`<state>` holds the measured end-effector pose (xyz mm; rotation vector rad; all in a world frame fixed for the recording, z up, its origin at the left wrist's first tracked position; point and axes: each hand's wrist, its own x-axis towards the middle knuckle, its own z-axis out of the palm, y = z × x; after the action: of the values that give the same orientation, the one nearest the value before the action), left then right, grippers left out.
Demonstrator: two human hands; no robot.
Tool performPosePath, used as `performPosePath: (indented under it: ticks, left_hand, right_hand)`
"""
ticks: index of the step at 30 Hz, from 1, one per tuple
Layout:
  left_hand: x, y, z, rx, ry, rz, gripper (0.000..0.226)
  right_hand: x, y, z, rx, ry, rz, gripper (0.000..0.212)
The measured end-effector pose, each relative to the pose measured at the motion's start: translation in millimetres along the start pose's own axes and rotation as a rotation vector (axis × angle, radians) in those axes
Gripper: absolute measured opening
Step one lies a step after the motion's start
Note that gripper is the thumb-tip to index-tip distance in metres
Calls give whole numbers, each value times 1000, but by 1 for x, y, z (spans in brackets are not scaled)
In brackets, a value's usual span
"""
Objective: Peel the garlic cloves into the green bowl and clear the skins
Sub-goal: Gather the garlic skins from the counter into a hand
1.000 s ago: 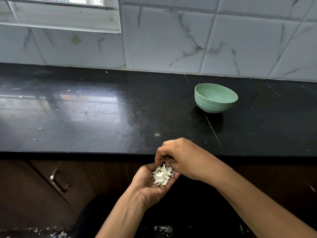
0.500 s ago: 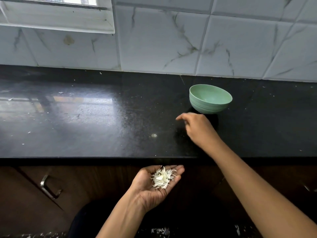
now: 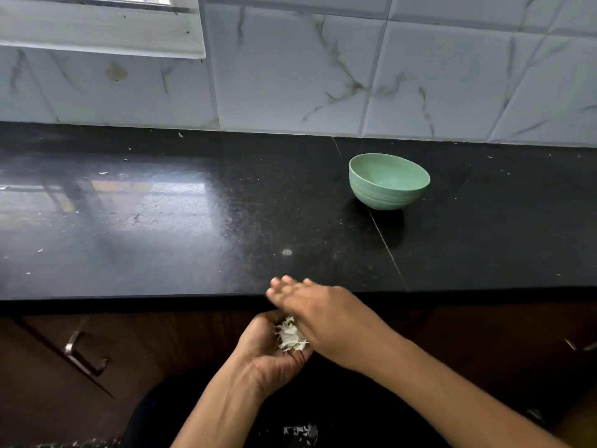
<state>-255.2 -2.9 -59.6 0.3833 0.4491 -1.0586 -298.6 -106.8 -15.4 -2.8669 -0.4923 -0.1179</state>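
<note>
A pale green bowl stands on the black counter at the right, near the tiled wall; I cannot see any cloves inside it from here. Below the counter's front edge my left hand is cupped palm up and holds a small heap of white garlic skins. My right hand lies flat with straight fingers at the counter edge, just above the left palm and the skins, and is blurred by motion.
Small white skin flecks dot the counter, mostly at the left and one pale speck near the middle. Brown cabinet doors with a metal handle sit under the counter. White scraps lie on the floor below.
My right hand came back from the counter near the bowl to the front edge, over my left palm. The left hand stayed cupped with the skins.
</note>
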Motion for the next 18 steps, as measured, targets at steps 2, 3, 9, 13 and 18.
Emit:
performPosePath:
  ticks: [2, 3, 9, 13, 18]
  left_hand:
    - [-1, 2, -3, -22, 22, 27, 22]
    - [-1, 3, -3, -8, 39, 29, 18]
    - [-4, 2, -1, 22, -27, -22, 29]
    - [-7, 3, 0, 8, -69, -16, 33]
    - [-5, 6, -3, 2, -56, -3, 32]
  right_hand:
    - [-3, -4, 1, -97, 59, -105, 45]
    - [-6, -3, 1, -108, 61, -109, 39]
    - [-6, 2, -12, 89, 417, 62, 10]
    - [-1, 3, -18, 153, 327, 117, 22]
    - [3, 2, -27, 106, 76, -2, 23]
